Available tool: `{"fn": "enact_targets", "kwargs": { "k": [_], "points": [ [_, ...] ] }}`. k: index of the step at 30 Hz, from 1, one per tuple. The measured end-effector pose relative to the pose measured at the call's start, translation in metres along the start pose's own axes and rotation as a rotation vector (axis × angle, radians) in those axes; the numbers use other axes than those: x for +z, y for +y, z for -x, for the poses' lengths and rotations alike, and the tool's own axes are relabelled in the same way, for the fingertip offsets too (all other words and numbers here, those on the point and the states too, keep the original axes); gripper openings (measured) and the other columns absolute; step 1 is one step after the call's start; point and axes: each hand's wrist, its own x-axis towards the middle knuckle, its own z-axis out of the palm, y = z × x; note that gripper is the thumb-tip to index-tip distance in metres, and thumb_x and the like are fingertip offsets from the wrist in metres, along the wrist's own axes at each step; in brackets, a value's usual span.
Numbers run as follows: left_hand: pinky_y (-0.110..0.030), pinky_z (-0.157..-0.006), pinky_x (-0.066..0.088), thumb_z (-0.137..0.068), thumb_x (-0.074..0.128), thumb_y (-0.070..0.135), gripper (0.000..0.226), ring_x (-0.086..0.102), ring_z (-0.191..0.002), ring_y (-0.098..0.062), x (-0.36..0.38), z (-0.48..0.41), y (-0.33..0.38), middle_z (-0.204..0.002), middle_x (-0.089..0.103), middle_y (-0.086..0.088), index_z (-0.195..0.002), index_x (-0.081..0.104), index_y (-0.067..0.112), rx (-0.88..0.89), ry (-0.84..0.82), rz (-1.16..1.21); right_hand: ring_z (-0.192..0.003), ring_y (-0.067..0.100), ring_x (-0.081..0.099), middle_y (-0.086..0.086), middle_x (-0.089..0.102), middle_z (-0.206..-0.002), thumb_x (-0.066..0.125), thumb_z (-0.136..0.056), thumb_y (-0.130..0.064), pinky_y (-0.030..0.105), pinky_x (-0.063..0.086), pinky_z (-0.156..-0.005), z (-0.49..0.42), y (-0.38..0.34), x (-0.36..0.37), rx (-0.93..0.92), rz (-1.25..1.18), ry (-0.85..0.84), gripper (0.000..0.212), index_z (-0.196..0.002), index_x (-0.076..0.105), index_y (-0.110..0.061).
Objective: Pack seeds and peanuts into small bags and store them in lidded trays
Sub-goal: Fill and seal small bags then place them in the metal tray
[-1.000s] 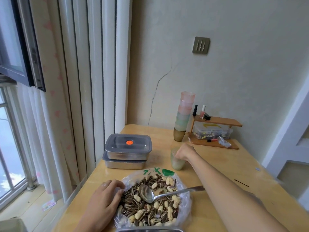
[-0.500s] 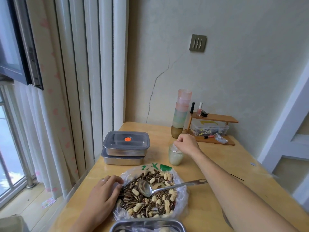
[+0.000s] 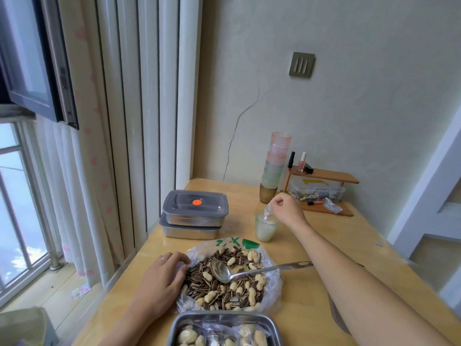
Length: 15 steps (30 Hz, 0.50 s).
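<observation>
Clear plastic shows at the right hand (image 3: 285, 209). Its fingers are curled tight and pinch what looks like a small bag (image 3: 267, 213), thin and hard to see, just above the green cup (image 3: 266, 228) on the desk (image 3: 354, 233). This step seems to be getting a fresh bag to fill.

The left hand (image 3: 162, 278) rests on the edge of the big bag of seeds and peanuts (image 3: 232, 283) with its fingers bent. Whether they grip the plastic cannot be told.

Next, the small bag likely needs opening. Then the spoon (image 3: 245, 270) lying in the mix must be picked up to scoop. An open tray (image 3: 224, 318) with filled bags waits nearest the person, and two lidded trays (image 3: 194, 213) stand stacked behind.
</observation>
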Motion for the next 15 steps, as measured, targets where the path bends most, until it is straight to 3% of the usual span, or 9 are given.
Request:
{"fn": "enact_targets", "kwargs": {
  "k": [2, 4, 6, 8, 10, 13, 15],
  "points": [
    [-0.03, -0.088, 0.044, -0.092, 0.026, 0.063, 0.041, 0.053, -0.101, -0.002, 0.0, 0.0, 0.001, -0.103, 0.059, 0.02, -0.106, 0.056, 0.04, -0.001, -0.004, -0.004, -0.093, 0.02, 0.066, -0.002, 0.072, -0.096, 0.056, -0.096, -0.016, 0.027, 0.044, -0.072, -0.001, 0.0, -0.002, 0.013, -0.027, 0.044, 0.014, -0.087, 0.066, -0.015],
    [-0.03, -0.087, 0.044, -0.092, 0.026, 0.062, 0.04, 0.053, -0.1, -0.003, -0.001, 0.0, 0.001, -0.103, 0.058, 0.019, -0.106, 0.056, 0.04, -0.001, -0.002, -0.006, -0.082, 0.02, 0.068, 0.004, 0.074, -0.087, 0.059, -0.098, -0.021, 0.022, 0.042, -0.061, 0.002, -0.002, -0.005, -0.003, -0.017, 0.076, 0.016, -0.087, 0.064, -0.011],
    [-0.03, -0.087, 0.044, -0.093, 0.027, 0.061, 0.039, 0.053, -0.099, -0.004, -0.001, 0.0, 0.002, -0.102, 0.059, 0.018, -0.107, 0.057, 0.039, 0.0, 0.001, -0.013, -0.067, 0.01, 0.063, 0.006, 0.073, -0.082, 0.059, -0.101, -0.022, 0.011, 0.035, -0.046, 0.006, -0.004, -0.008, -0.005, -0.016, 0.087, 0.02, -0.09, 0.065, -0.006],
    [-0.031, -0.087, 0.043, -0.094, 0.027, 0.06, 0.04, 0.053, -0.099, -0.005, -0.001, 0.001, 0.002, -0.102, 0.059, 0.017, -0.107, 0.058, 0.038, 0.003, 0.003, -0.018, -0.061, 0.003, 0.06, 0.003, 0.071, -0.079, 0.059, -0.102, -0.022, 0.01, 0.034, -0.043, 0.007, -0.004, -0.01, 0.007, -0.022, 0.098, 0.021, -0.092, 0.066, -0.004],
    [-0.03, -0.086, 0.042, -0.094, 0.028, 0.059, 0.04, 0.052, -0.098, -0.005, -0.001, 0.001, 0.001, -0.101, 0.059, 0.017, -0.108, 0.058, 0.037, 0.005, 0.006, -0.02, -0.059, 0.001, 0.062, 0.002, 0.072, -0.076, 0.06, -0.101, -0.022, 0.012, 0.032, -0.046, 0.008, -0.004, -0.011, 0.014, -0.006, 0.104, 0.018, -0.092, 0.065, -0.007],
    [-0.029, -0.085, 0.042, -0.094, 0.027, 0.06, 0.04, 0.052, -0.098, -0.005, -0.001, 0.001, 0.001, -0.101, 0.058, 0.017, -0.108, 0.058, 0.037, 0.005, 0.004, -0.025, -0.061, 0.006, 0.067, 0.005, 0.074, -0.082, 0.06, -0.098, -0.013, 0.023, 0.044, -0.055, 0.011, -0.004, -0.013, 0.002, -0.01, 0.088, 0.004, -0.095, 0.062, -0.012],
    [-0.03, -0.086, 0.043, -0.094, 0.027, 0.06, 0.041, 0.053, -0.098, -0.005, 0.0, 0.0, 0.001, -0.102, 0.059, 0.017, -0.108, 0.058, 0.037, 0.008, 0.006, -0.031, -0.07, 0.015, 0.072, 0.005, 0.073, -0.089, 0.057, -0.098, -0.011, 0.029, 0.054, -0.065, 0.013, -0.005, -0.016, -0.034, -0.013, 0.078, 0.011, -0.098, 0.066, -0.016]
  ]
}}
